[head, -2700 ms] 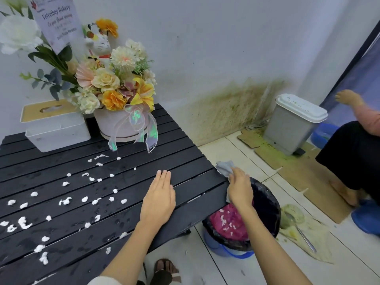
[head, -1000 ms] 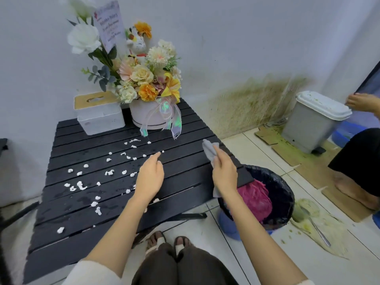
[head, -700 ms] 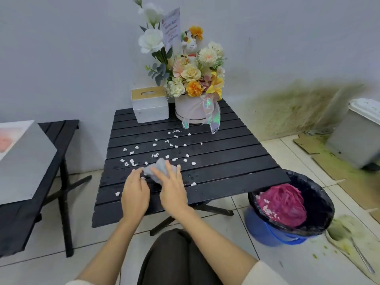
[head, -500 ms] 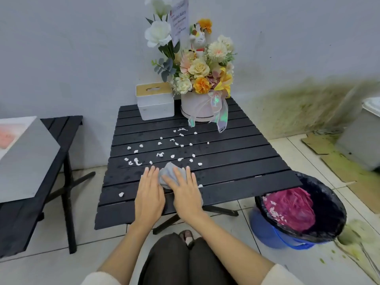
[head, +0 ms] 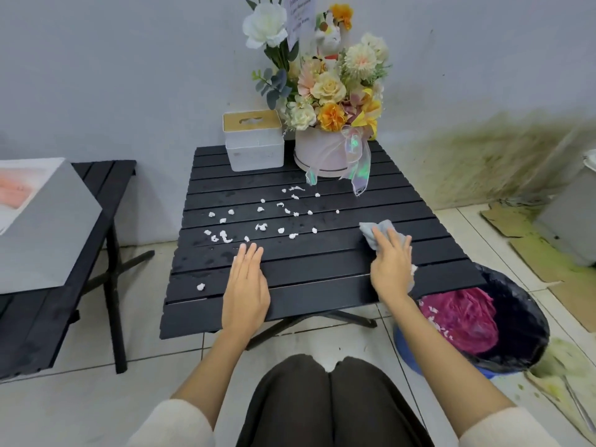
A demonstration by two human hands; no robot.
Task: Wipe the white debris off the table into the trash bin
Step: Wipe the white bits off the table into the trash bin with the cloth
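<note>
Debris point(head: 258, 221) litters table point(head: 322, 279); right hand point(head: 392, 262) presses cloth point(head: 375, 232).

A white card point(head: 298, 14) stands among the flowers point(head: 329, 88) at the table's far side; its print is too small to read.

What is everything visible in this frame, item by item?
table: one, black slatted, centre.
white debris: many bits, scattered mid-table; one near the front left edge.
cloth: one, grey, table's right side.
trash bin: one, black liner, floor right of the table, pink and white waste inside.
tissue box: one, white, back of table.
flower box: one, mixed colours, beside the tissue box.
side table: one, black, left.
lidded bin: one, grey, far right.
left hand: flat on table.
right hand: pressing the cloth.
</note>
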